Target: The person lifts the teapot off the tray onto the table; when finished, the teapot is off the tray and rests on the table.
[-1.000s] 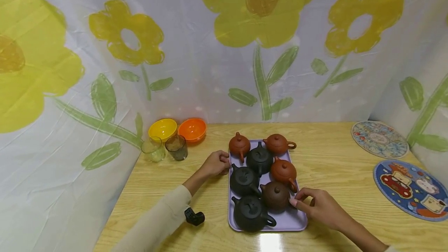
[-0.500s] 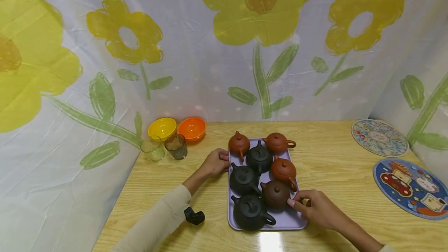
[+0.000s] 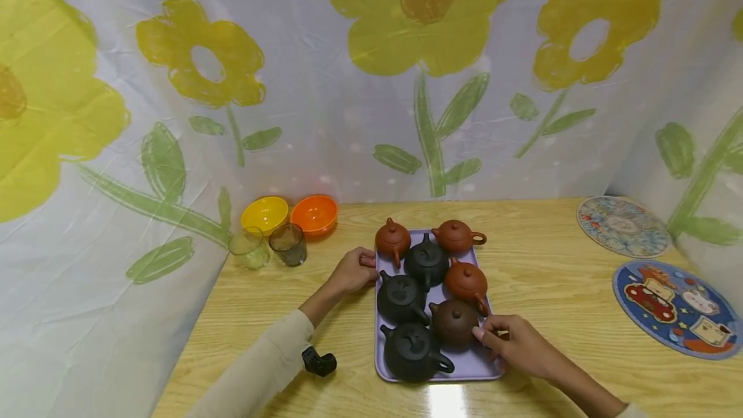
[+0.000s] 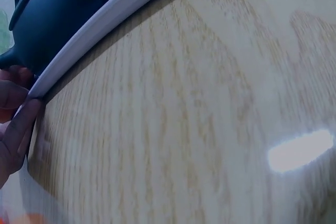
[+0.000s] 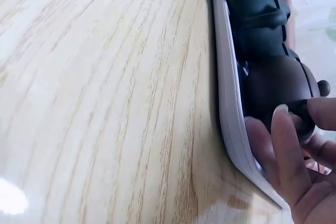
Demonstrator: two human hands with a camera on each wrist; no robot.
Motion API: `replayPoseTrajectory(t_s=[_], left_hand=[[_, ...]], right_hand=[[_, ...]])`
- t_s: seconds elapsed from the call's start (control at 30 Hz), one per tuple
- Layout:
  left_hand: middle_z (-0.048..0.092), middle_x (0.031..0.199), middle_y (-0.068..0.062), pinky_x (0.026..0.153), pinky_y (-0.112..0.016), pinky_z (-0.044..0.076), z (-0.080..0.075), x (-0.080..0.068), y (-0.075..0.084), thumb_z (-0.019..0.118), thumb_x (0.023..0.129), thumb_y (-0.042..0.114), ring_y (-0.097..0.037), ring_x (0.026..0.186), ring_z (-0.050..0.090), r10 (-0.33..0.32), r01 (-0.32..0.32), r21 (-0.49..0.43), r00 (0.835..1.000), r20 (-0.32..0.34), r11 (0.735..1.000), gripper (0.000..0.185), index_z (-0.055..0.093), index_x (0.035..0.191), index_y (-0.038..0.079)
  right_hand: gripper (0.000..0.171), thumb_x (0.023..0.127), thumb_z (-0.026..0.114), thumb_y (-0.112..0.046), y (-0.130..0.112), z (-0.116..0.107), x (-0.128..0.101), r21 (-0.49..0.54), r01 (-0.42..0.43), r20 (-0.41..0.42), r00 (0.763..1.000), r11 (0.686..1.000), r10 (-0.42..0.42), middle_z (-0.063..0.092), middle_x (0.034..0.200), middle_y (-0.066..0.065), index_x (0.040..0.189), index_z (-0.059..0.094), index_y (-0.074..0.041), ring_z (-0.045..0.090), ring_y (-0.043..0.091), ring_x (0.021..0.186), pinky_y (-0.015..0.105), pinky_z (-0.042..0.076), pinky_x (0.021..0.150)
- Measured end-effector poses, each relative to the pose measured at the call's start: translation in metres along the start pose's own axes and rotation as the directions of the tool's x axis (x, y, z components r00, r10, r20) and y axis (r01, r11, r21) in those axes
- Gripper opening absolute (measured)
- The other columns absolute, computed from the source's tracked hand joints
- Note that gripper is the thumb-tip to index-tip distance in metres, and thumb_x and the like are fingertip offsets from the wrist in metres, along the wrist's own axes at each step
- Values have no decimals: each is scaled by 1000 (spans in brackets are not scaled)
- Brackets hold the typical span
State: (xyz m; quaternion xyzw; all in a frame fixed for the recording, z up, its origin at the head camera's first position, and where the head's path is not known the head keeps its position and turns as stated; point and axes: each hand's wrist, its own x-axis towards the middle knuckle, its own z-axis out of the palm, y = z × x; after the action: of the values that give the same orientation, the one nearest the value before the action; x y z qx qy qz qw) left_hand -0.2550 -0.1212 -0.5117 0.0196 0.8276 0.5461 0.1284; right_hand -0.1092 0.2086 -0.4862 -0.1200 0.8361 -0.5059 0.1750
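Note:
A lilac tray (image 3: 478, 366) on the wooden table carries several small teapots, black and reddish brown. My left hand (image 3: 353, 269) grips the tray's left edge, thumb on the rim; in the left wrist view its fingertips (image 4: 18, 124) sit under the tray rim (image 4: 105, 19) beside a black teapot (image 4: 58, 3). My right hand (image 3: 506, 340) is at the tray's right side. Its thumb and fingers pinch the handle of the dark brown teapot (image 3: 454, 322). In the right wrist view the fingers (image 5: 286, 150) curl over the tray rim (image 5: 227, 98) against that dark brown teapot (image 5: 275, 85).
A yellow bowl (image 3: 264, 213), an orange bowl (image 3: 314, 213) and two glasses (image 3: 288, 244) stand at the back left. Two round patterned mats (image 3: 673, 307) lie at the right. A small black object (image 3: 318, 362) lies by my left sleeve. Flowered curtains enclose the table.
My right hand has crept slightly left, closer onto the dark brown teapot's handle. The left hand and the tray have stayed put.

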Motion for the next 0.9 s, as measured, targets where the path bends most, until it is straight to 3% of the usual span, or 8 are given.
replayPoseTrajectory(t_s=[0.27,0.43,0.57,0.73,0.9], left_hand=[[65,108,-22,71,-35,64,-1,-2,-3,68,77,-8,-19,80,65,-22,22,-57,1000,-1,998,49,56,124,-7],[65,109,-22,71,-35,64,3,-1,-3,68,78,-7,-19,80,65,-21,22,-63,1000,19,998,49,57,125,-7],[65,107,-20,70,-34,63,4,-2,-3,68,78,-7,-19,81,64,-28,27,-64,1000,-8,998,47,58,124,-7],[65,108,-21,71,-34,63,2,-1,-2,68,80,-8,-20,82,65,-28,27,-65,1000,-11,998,46,58,125,-6],[66,109,-21,72,-35,63,1,1,0,68,81,-6,-18,80,65,-26,25,-68,1000,-6,997,45,57,125,-6]], right_hand=[[29,101,61,-27,0,2,0,83,-37,15,999,996,36,61,95,13,92,67,-1,66,18,75,31,57,54],[29,101,60,-27,-1,-2,-3,84,-44,22,999,995,43,63,96,14,93,66,0,67,20,79,32,58,55],[28,102,59,-26,0,-6,-5,81,-30,49,998,996,26,62,94,13,92,66,0,66,17,76,32,58,56],[29,102,59,-25,0,-15,-8,123,-29,101,995,992,16,62,93,14,94,66,2,65,17,71,34,60,58],[30,102,59,-26,-6,-31,-10,138,-21,112,994,990,5,66,94,15,96,67,3,68,21,80,38,62,64]])
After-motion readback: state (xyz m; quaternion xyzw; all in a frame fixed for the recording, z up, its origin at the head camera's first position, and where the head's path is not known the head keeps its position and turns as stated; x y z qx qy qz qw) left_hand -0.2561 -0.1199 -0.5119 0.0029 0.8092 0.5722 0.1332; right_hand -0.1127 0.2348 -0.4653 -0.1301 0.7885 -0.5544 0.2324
